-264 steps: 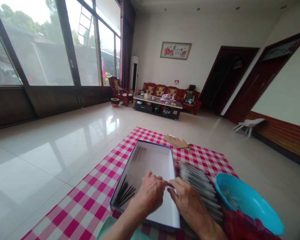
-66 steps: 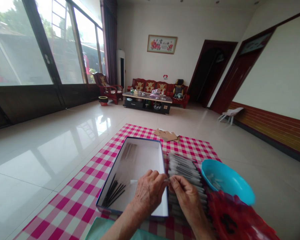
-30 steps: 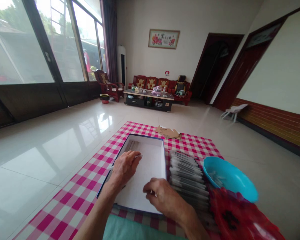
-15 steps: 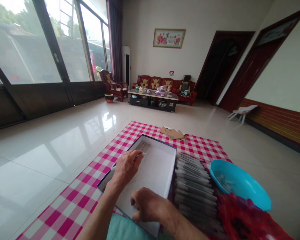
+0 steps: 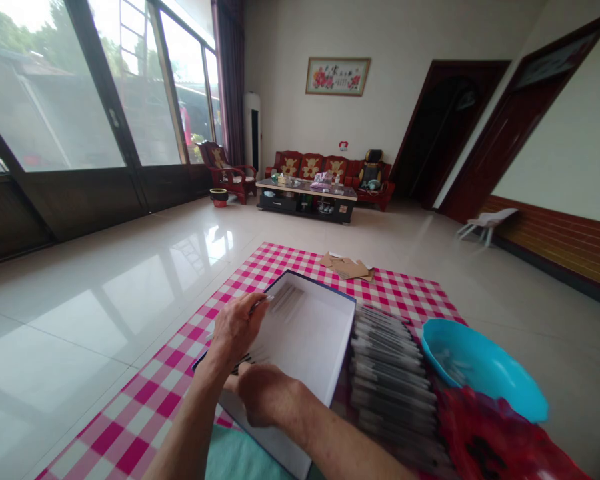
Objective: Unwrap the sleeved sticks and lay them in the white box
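My left hand (image 5: 237,327) is closed around a slim pen (image 5: 269,299), its pale tip poking out past the fingers, over the left side of a shallow white box (image 5: 310,340) with a dark blue rim. Low in the box, my right hand (image 5: 265,395) is curled beside my left wrist; its fingertips are hidden, and what they hold cannot be made out. Several dark-tipped pens (image 5: 244,363) lie just above it. More thin, clear pens (image 5: 287,300) rest in the box's far left corner. Right of the box, a long row of pens (image 5: 390,373) lies side by side.
A blue plastic basin (image 5: 500,373) with small pale pieces inside stands at right, a red plastic bag (image 5: 495,433) in front. Flattened cardboard (image 5: 350,267) lies on the pink checked tablecloth (image 5: 145,393) at the far edge. Teal cloth (image 5: 245,457) is nearest me.
My left hand has shifted slightly left with the pen. The right hand has moved up and left, and its fingertips are now hidden by the left wrist.
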Motion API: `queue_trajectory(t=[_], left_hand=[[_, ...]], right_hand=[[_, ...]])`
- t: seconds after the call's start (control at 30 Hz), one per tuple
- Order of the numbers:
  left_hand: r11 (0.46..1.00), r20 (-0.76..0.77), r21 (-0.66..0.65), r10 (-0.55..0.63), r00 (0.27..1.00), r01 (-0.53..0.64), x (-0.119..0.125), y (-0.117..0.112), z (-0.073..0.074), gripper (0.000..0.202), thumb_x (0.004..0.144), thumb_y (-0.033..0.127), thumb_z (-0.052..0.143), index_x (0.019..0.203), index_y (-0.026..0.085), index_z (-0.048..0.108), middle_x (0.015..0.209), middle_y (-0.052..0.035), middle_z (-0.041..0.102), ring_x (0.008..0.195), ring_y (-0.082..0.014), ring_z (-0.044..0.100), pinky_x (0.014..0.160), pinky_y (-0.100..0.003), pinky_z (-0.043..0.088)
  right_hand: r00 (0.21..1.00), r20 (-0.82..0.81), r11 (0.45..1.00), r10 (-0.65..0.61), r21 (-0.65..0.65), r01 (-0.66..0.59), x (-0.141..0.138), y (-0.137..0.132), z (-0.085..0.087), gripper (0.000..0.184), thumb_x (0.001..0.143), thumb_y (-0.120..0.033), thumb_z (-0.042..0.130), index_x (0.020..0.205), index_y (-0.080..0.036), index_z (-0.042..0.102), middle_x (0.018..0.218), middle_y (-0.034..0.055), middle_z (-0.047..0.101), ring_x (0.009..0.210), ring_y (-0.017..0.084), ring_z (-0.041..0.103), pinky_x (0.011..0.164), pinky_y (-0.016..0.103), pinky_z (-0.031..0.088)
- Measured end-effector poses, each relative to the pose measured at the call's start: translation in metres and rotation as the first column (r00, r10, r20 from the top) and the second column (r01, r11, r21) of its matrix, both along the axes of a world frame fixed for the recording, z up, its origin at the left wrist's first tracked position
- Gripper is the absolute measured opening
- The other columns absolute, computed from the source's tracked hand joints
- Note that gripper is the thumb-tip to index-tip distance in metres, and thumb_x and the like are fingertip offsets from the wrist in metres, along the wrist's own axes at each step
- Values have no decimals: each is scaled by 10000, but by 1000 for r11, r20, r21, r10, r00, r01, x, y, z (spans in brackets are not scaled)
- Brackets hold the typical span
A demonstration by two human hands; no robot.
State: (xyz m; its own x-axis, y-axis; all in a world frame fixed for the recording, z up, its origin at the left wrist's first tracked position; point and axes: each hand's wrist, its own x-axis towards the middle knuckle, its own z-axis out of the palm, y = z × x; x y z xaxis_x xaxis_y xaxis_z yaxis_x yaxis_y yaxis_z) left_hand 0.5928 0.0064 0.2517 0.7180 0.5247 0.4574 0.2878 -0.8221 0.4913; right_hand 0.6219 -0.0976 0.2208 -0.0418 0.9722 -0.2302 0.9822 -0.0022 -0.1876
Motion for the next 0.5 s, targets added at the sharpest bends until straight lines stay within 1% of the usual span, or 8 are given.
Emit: queue_trajectory(t=[0.1,0.2,0.3,0.4,0.5], left_hand=[[1000,8,-3,-9,1000,9,1,1,-1,253,860,381,452,955,259,653,839,4,700,761,-162,634,640,-234,395],[1000,16,-5,-22,1000,22,1,0,-2,250,859,377,452,950,259,653,856,2,701,758,-158,633,639,-229,397],[1000,17,-10,-19,1000,19,0,0,-2,248,862,373,452,953,255,650,853,2,700,748,-154,632,634,-226,395],[1000,11,-18,-22,1000,22,0,-1,-2,245,865,364,451,958,251,647,825,2,699,737,-151,629,639,-227,397],[999,14,-22,-33,999,33,0,-1,-2,246,866,363,450,954,245,647,813,-1,694,724,-152,625,641,-231,402]], right_hand=[[1000,-2,1000,-20,-8,20,-2,5,-2,579,637,-124,601,1201,-225,513,1028,114,633,769,253,642,573,309,500],[999,-25,999,-32,7,32,0,5,-6,561,645,-144,601,1193,-230,519,1040,108,628,816,259,633,610,320,504],[997,-59,999,-43,22,44,6,4,-10,459,654,-157,599,1107,-219,579,1012,100,636,800,249,634,631,318,500],[992,-96,993,-86,69,93,13,2,-13,326,676,-123,568,990,-184,627,985,103,636,792,228,638,678,308,489],[983,-155,984,-97,131,118,17,1,-17,325,688,-87,551,995,-167,621,1020,112,623,838,217,628,724,299,476]])
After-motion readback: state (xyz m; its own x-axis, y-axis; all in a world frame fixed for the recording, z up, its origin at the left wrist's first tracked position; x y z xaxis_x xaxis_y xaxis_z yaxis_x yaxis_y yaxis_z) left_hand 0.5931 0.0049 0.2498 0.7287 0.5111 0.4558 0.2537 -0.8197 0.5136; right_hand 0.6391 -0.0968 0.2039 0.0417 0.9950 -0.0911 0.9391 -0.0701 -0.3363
